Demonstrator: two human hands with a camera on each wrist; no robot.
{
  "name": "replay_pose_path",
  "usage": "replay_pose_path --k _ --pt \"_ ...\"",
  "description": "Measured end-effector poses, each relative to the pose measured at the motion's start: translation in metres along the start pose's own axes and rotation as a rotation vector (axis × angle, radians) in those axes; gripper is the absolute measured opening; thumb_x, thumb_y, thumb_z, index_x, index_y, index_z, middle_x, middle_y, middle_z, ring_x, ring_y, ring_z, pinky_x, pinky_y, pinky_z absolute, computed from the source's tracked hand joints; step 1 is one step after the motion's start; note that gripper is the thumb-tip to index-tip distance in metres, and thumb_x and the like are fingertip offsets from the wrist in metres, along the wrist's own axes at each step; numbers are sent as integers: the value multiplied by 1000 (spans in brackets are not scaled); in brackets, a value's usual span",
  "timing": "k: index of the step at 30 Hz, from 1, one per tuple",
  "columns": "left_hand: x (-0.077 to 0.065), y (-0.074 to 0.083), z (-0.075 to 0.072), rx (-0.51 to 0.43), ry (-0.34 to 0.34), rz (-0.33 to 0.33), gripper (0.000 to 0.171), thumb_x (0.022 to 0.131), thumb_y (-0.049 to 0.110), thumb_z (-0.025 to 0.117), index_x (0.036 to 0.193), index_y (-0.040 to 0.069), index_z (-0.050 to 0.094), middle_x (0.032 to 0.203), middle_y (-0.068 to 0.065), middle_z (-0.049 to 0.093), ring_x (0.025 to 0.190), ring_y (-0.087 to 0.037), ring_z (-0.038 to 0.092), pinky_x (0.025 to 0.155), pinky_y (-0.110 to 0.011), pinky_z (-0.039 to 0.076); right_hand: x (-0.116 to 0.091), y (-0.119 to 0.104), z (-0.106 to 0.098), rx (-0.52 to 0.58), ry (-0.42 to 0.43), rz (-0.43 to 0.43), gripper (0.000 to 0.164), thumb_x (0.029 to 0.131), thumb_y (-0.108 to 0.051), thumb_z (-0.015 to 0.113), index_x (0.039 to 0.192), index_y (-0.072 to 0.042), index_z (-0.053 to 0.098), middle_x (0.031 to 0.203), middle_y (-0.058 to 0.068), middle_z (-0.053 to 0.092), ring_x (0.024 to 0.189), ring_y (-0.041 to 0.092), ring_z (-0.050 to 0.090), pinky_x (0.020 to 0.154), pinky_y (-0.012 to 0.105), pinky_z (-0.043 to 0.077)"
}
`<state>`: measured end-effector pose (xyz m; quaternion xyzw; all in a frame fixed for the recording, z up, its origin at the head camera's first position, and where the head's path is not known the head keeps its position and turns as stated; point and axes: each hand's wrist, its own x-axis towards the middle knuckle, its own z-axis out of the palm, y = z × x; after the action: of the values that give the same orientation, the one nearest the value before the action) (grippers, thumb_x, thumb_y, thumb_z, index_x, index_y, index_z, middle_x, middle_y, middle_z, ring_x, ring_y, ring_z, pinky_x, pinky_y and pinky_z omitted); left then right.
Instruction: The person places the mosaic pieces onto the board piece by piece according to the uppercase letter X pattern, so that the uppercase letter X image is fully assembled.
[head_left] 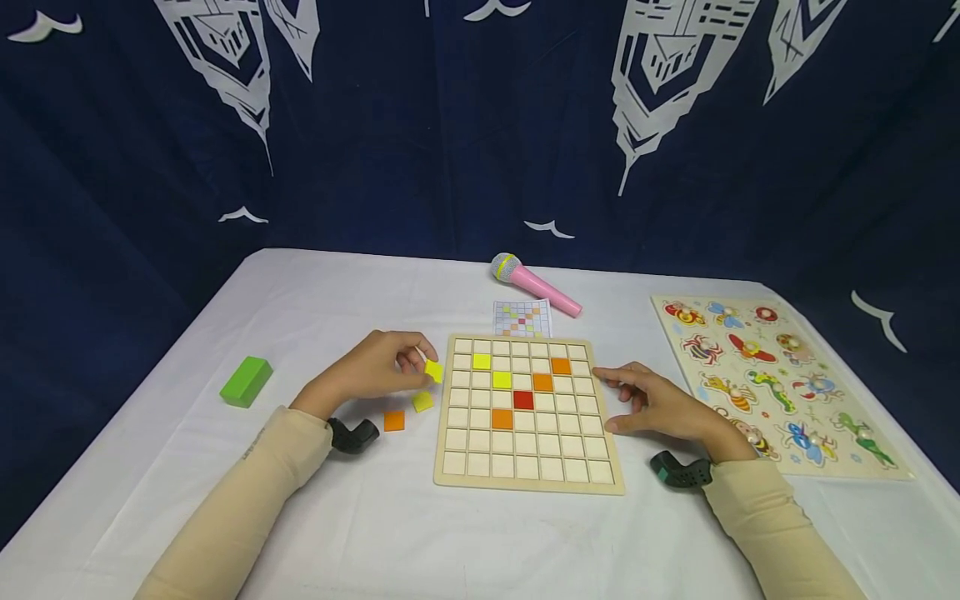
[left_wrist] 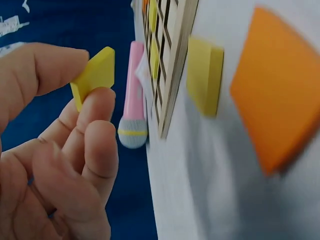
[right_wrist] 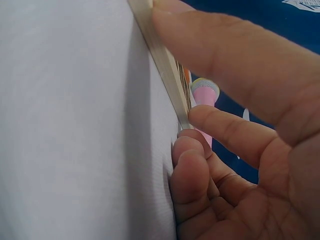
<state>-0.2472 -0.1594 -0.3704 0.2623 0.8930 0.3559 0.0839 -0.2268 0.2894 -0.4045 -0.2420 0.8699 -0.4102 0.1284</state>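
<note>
My left hand (head_left: 382, 363) pinches a yellow square tile (left_wrist: 96, 75) between thumb and fingers, just off the left edge of a wooden grid board (head_left: 529, 488). On the cloth below that hand lie another yellow tile (head_left: 422, 402) and an orange tile (head_left: 393, 421). Set in the board's cells are two yellow tiles, several orange ones and a red tile (head_left: 522, 400). At the board's right edge, my right hand (head_left: 660, 404) touches the rim with thumb and index finger; its other fingers are bent on the cloth.
A printed pattern card (head_left: 522, 318) lies behind the board, with a pink toy microphone (head_left: 543, 289) beyond it. To the left is a green block (head_left: 246, 382). An insect puzzle board (head_left: 780, 383) lies on the right, near my right forearm. White cloth covers the table (head_left: 360, 533).
</note>
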Motion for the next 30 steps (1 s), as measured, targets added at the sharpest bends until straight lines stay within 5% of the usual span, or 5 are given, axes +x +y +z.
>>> replay_pose_path --k 9,16,30 --pt "8 11 16 -135 -34 -24 32 93 14 83 122 5 73 92 2 76 77 -14 67 72 -27 51 0 0 0 7 1 -3 81 85 -10 92 152 10 52 112 11 51 89 18 46 75 26 44" --pt "14 20 28 -255 -21 -70 36 94 19 84 126 7 73 92 0 76 69 -16 55 67 -25 44 0 1 0 6 0 -11 81 85 -10 92 152 10 52 115 12 52 90 18 46 75 26 45" --pt "28 43 59 -471 -36 -156 38 91 12 86 126 4 73 88 -2 79 68 -13 62 69 -26 53 1 2 0 -3 3 -6 81 85 -11 93 152 9 53 112 10 52 89 19 46 75 26 44"
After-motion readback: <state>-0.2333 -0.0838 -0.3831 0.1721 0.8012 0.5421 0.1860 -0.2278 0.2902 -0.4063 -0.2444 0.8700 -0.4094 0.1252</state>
